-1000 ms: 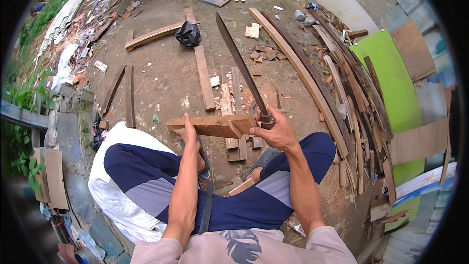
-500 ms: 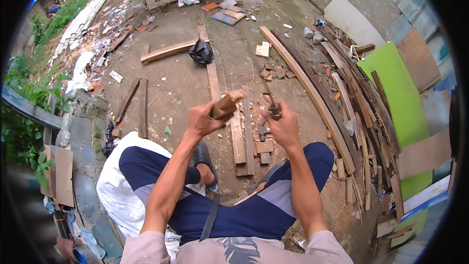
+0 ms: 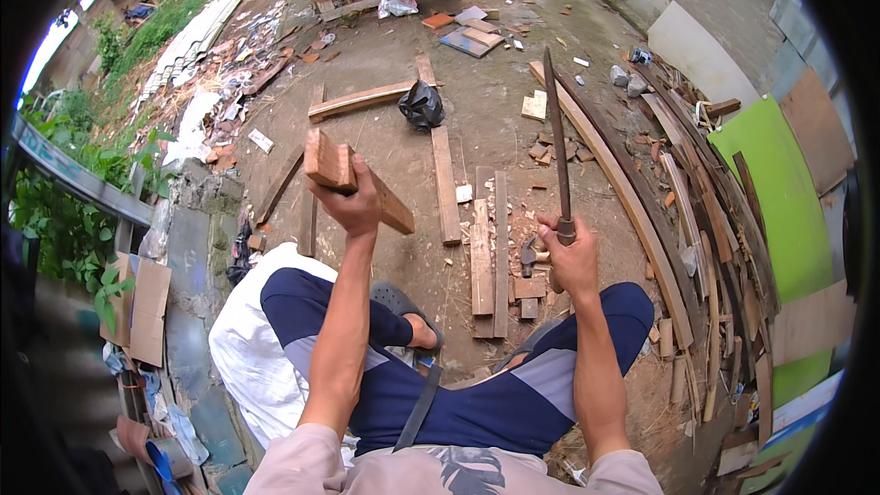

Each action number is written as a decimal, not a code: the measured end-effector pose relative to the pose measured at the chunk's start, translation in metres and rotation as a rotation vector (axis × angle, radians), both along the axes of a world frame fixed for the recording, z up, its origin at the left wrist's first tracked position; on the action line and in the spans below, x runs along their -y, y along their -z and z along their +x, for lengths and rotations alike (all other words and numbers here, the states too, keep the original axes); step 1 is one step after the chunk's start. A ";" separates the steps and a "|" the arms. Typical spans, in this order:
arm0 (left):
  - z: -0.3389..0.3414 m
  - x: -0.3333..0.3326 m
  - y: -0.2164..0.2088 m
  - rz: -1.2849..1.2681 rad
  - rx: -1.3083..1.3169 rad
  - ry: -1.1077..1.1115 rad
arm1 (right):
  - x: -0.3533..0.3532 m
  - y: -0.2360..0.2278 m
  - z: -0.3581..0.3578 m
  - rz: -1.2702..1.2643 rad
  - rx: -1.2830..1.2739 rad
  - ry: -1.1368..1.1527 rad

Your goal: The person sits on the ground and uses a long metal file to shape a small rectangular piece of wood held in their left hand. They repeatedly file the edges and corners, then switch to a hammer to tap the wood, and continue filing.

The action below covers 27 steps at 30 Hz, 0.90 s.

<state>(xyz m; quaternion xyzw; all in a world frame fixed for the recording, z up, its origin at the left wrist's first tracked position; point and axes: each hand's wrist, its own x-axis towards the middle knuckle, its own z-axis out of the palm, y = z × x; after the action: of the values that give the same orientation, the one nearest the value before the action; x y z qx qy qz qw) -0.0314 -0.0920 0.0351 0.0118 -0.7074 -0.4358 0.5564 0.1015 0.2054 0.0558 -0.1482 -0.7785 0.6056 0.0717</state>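
Note:
My left hand (image 3: 356, 200) is closed around a short wooden beam (image 3: 394, 209), lifted off the ground to the left of my knees' midline. The beam's notched end (image 3: 328, 161) points up toward the far left. In my right hand (image 3: 575, 261) is a long, dark, tapered file (image 3: 558, 128), gripped by its handle with the tip pointing away from me. File and beam are apart. Below the file, near my right hand, a hammer (image 3: 529, 258) lies on the ground beside small wood offcuts (image 3: 529, 288).
Two planks (image 3: 481, 261) lie between my feet amid wood chips. A black plastic bag (image 3: 422, 105) rests on joined timbers ahead. Long timbers (image 3: 610, 188) and a green panel (image 3: 747, 174) line the right. White sacking (image 3: 261, 339) spreads under my left leg.
My left hand has moved left, turning the beam so its notched end faces up and left. The file, blurred before, now points forward, farther from the beam. The view has shifted slightly.

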 end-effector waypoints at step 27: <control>0.146 0.000 0.071 0.774 0.264 0.622 | 0.127 0.020 0.066 -0.052 0.034 -0.514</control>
<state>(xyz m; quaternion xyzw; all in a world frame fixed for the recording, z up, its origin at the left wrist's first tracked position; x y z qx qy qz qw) 0.1143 -0.0920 -0.0358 0.0609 -0.5286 -0.8054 0.2612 0.1677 0.0780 0.0361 0.0425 -0.7759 0.6212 -0.1015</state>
